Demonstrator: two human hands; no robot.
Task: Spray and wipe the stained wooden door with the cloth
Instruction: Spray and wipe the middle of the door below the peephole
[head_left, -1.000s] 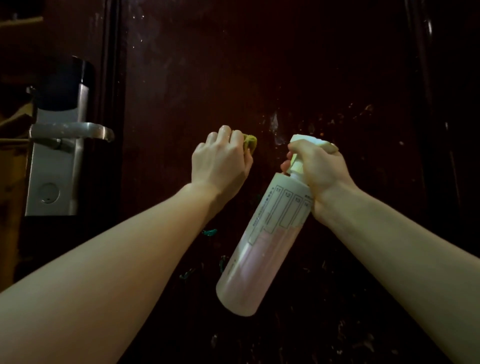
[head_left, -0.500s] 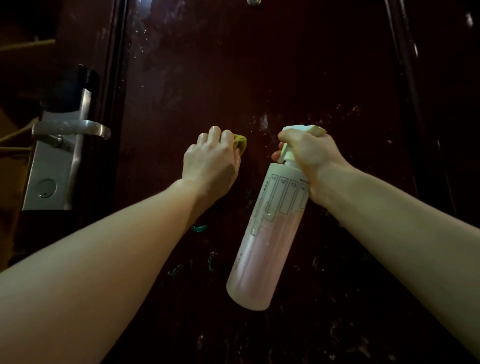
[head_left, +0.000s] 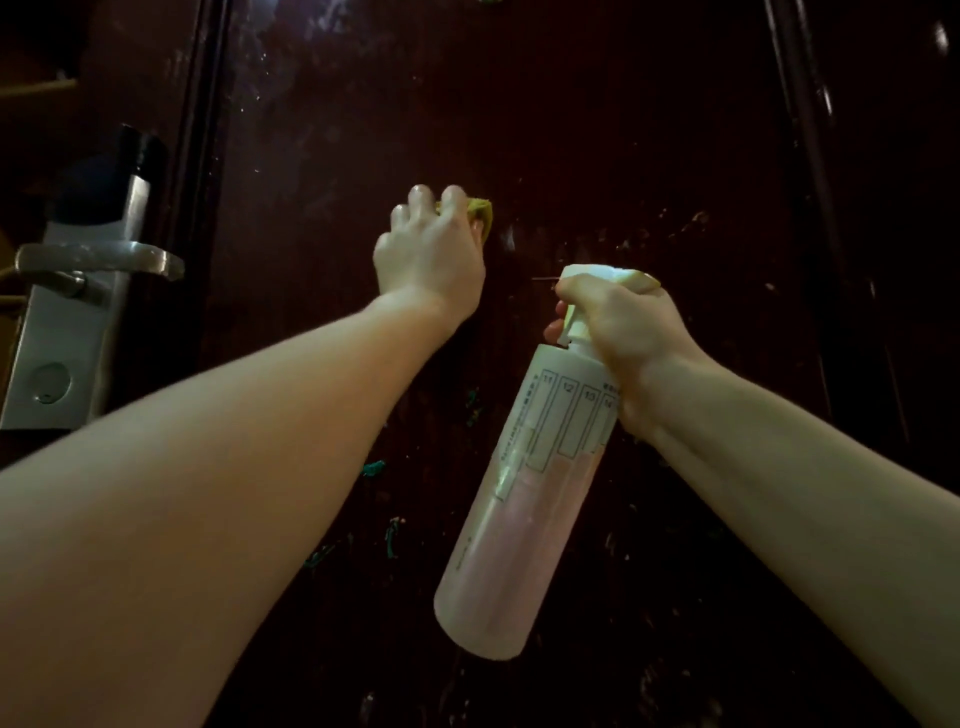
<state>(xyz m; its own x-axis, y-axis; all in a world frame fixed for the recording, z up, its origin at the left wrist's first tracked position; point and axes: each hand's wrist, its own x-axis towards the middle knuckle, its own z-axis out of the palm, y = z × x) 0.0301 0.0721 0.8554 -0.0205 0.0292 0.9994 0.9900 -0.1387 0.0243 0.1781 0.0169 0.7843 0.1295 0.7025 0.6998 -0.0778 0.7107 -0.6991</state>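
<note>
The door (head_left: 597, 130) is dark reddish-brown wood with a dull sheen, flecked with pale smears and specks to the right of the left hand (head_left: 428, 254) and small green-blue stains (head_left: 373, 468) below that hand's wrist. The left hand is curled into a fist around a yellow cloth (head_left: 480, 213), only a corner of which shows past the knuckles, and presses it flat against the door. The right hand (head_left: 621, 325) grips the neck and white trigger head of a spray bottle (head_left: 519, 499), its fingers wrapped around the head; whether the trigger is squeezed cannot be told. The bottle is translucent white, about half full of pinkish liquid, with a printed row of numbered boxes under the shoulder. Compared with half a second ago, the left hand and cloth sit higher on the door, while the right hand and bottle sit lower and farther to the right, so the two hands are now more widely apart. The bottle's long axis runs diagonally, its base down and to the left of the right hand and nearer the camera, its nozzle up by that hand and aimed at the door. Well to the left of the left hand is a metal handle (head_left: 104, 260) on a silver lock plate (head_left: 67, 338).
</note>
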